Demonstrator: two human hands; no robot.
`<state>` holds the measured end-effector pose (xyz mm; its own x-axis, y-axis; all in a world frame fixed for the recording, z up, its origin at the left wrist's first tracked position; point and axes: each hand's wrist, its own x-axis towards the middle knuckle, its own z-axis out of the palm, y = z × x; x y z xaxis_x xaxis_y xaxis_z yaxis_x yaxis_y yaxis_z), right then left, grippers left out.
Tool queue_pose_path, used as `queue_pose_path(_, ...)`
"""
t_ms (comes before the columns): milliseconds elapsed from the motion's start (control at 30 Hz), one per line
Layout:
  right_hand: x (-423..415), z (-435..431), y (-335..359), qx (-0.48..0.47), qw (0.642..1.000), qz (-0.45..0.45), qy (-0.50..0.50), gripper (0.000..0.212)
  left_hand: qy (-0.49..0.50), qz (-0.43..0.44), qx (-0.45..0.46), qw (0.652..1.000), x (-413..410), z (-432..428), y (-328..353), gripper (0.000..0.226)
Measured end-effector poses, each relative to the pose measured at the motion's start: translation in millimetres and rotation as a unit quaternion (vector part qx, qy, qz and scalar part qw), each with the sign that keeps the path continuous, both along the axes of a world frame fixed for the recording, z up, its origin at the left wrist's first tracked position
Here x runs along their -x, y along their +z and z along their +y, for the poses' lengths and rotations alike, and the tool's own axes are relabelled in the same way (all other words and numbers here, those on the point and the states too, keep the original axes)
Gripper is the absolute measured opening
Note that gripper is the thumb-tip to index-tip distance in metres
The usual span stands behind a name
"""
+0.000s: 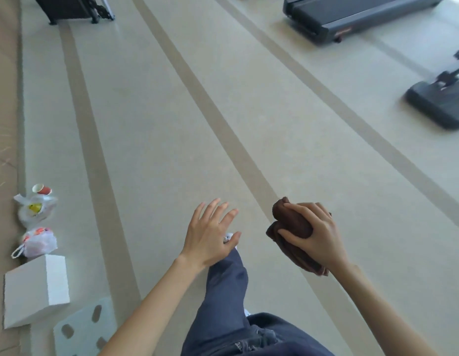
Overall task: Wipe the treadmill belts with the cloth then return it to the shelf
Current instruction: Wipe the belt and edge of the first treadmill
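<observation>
Along the top edge, a dark treadmill is cut off by the frame; only one end of its deck shows. At the right edge a second machine is blurred and partly out of view, its type hard to tell. Top left, a black wheeled frame is also cropped. Pale floor with darker stripes runs between them.

A white shoe is almost wholly hidden behind the left hand; only a sliver shows by the thumb. One blue trouser leg steps forward below it.

The left hand is held out palm down, fingers straight and spread, touching nothing. The right hand is raised at about the same height, well apart from the treadmill. Its grip is curled round a bunched brown cloth, thumb and fingers pressed into the folds. The cloth's lower end hangs under the wrist, partly hidden.

By the left wall lie a paper cup, two plastic bags with contents unreadable, a white block and a holed foam piece, cropped at the bottom.
</observation>
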<state>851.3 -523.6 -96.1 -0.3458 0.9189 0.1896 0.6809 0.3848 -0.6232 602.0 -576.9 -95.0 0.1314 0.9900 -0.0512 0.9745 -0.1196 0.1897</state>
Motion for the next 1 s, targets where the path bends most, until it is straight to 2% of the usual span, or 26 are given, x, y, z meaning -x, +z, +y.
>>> queue_pose_path(200, 1, 90, -7, -0.001, 0.999, 0.002, -0.048, 0.047, -0.05, -0.002, -0.005, 0.999, 4, 119, -10, 0.057)
queue_pose_path(500, 13, 272, 17, -0.05, 0.994, -0.014, -0.099, 0.047, -0.107, -0.002, -0.042, 0.993, 19, 325, 17, 0.057)
queue_pose_path(700, 14, 356, 17, -0.058, 0.991, -0.007, -0.12, 0.046, -0.116, -0.012, -0.042, 0.992, 14, 407, 19, 0.057)
queue_pose_path(1000, -17, 498, 0, -0.025, 0.995, -0.004, -0.092, 0.045, -0.089, -0.005, -0.01, 0.996, -15, 540, -3, 0.058)
